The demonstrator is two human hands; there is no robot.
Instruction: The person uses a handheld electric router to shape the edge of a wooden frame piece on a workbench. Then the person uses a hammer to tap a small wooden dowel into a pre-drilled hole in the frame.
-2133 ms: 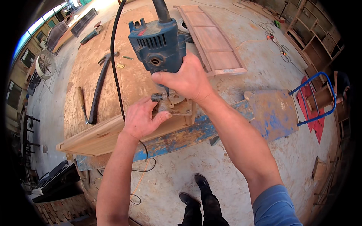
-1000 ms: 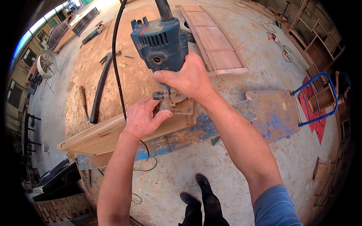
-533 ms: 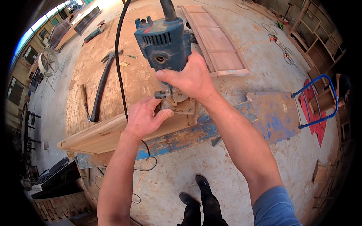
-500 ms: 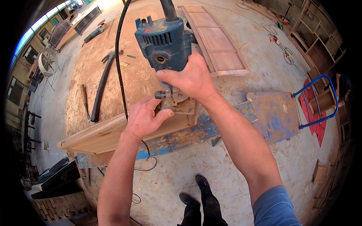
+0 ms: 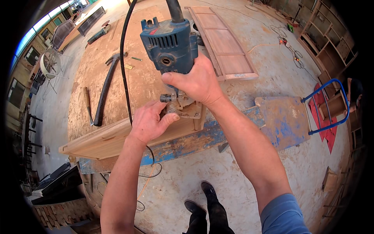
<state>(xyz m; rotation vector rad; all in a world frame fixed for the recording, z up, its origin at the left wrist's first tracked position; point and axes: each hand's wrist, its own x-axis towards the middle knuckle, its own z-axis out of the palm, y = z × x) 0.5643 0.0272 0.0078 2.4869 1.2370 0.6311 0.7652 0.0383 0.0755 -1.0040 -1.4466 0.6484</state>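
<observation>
A blue trim router (image 5: 168,43) stands upright on the top edge of a light wooden panel (image 5: 117,142), near its right end. My right hand (image 5: 198,80) is wrapped around the router's body, thumb across the front. Lower down, my left hand (image 5: 150,121) grips the metal base (image 5: 191,113), with the thumb on the near side; its other fingers are partly hidden behind. The bit is out of sight. The panel rests on edge along the front of the workbench. A black cord (image 5: 124,70) hangs down just left of the router, past my left hand.
On the plywood bench top (image 5: 87,74) lie a claw hammer (image 5: 107,87), a chisel (image 5: 87,103) and a brass hinge (image 5: 129,66). An angle grinder (image 5: 98,35) lies farther back. Beyond the router is a framed panel (image 5: 220,43). A blue-handled trolley (image 5: 282,121) stands right.
</observation>
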